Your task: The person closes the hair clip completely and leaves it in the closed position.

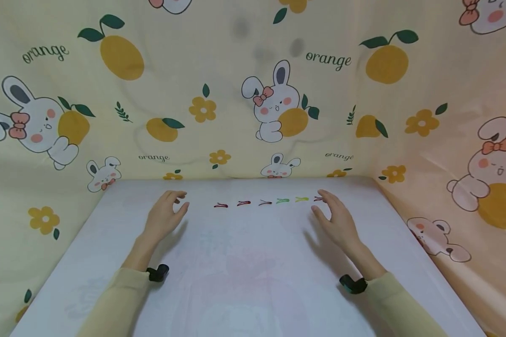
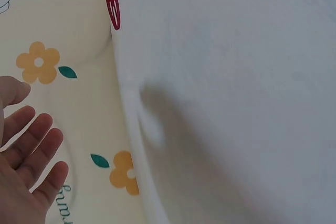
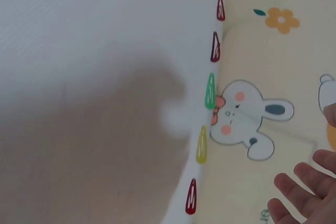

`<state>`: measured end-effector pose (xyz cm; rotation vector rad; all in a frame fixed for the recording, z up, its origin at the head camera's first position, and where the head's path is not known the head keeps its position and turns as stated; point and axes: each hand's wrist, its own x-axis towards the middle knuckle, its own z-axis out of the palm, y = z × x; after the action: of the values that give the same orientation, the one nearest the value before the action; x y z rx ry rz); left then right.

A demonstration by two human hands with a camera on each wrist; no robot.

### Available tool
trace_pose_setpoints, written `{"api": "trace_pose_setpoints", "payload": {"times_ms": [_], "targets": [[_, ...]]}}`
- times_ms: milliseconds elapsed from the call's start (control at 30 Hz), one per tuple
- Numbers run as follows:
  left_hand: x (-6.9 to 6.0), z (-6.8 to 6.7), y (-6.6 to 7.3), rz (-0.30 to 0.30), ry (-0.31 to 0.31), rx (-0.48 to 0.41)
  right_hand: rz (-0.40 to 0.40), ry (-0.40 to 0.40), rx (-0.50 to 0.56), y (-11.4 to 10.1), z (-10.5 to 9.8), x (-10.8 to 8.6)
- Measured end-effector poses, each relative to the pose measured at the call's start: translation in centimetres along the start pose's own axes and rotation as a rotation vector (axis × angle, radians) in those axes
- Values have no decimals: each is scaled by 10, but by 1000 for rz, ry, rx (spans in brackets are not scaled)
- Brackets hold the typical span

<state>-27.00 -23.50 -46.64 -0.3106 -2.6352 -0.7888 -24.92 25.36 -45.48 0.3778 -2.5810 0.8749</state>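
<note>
Several snap hair clips lie apart in a row across the far part of the white table. From the left in the head view come a red clip (image 1: 221, 205), another red clip (image 1: 243, 203), a dark red clip (image 1: 265, 203), a green clip (image 1: 282, 201), a yellow clip (image 1: 301, 199) and a red clip (image 1: 318, 199) partly hidden by fingers. My left hand (image 1: 163, 217) hovers left of the row, fingers loosely bent and holding nothing. At the row's right end my right hand (image 1: 339, 224) is raised over the table, thumb and fingers spread, nothing in them.
The white-covered table (image 1: 244, 290) carries faint show-through print. Behind it and along both sides hangs a cream cloth (image 1: 236, 37) printed with rabbits, oranges and flowers. Black wrist cameras sit on the left wrist (image 1: 158, 273) and right wrist (image 1: 353, 284). Both hands cast shadows on the tabletop.
</note>
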Motion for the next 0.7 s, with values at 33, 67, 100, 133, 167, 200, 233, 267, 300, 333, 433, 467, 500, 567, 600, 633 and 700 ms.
{"api": "trace_pose_setpoints", "payload": {"times_ms": [33, 67, 100, 133, 167, 200, 233, 267, 300, 333, 433, 467, 500, 567, 600, 633, 700], "targets": [[2, 1, 1, -3, -2, -16, -6, -3, -2, -1, 2, 1], [4, 3, 2, -4, -4, -30, -12, -6, -3, -3, 3, 2], [6, 4, 3, -8, -7, -43, -17, -11, -4, -5, 5, 3], [8, 6, 4, -11, -10, -54, -20, -17, -2, -7, 7, 4], [10, 7, 4, -16, -15, -63, -23, -24, -2, -9, 9, 5], [12, 8, 6, -18, -21, -74, -24, -30, 0, -12, 10, 6], [14, 9, 7, -17, -26, -86, -25, -37, -1, -14, 12, 7], [16, 11, 8, -16, -28, -93, -26, -44, -1, -16, 13, 8], [18, 12, 9, -13, -30, -99, -29, -52, -3, -19, 15, 9], [20, 13, 10, -8, -32, -104, -32, -58, -4, -21, 17, 11], [25, 18, 10, 12, -39, -118, -48, -73, -9, -27, 22, 14], [27, 20, 10, 17, -44, -115, -55, -77, -9, -29, 24, 15], [28, 22, 10, 22, -51, -115, -64, -81, -11, -30, 25, 17], [32, 26, 9, 19, -73, -112, -79, -88, -18, -33, 29, 19], [34, 27, 9, 16, -84, -112, -87, -91, -20, -35, 30, 20], [36, 29, 9, 11, -96, -113, -94, -92, -24, -36, 32, 22], [39, 31, 9, -1, -115, -121, -109, -99, -30, -39, 36, 25]]}}
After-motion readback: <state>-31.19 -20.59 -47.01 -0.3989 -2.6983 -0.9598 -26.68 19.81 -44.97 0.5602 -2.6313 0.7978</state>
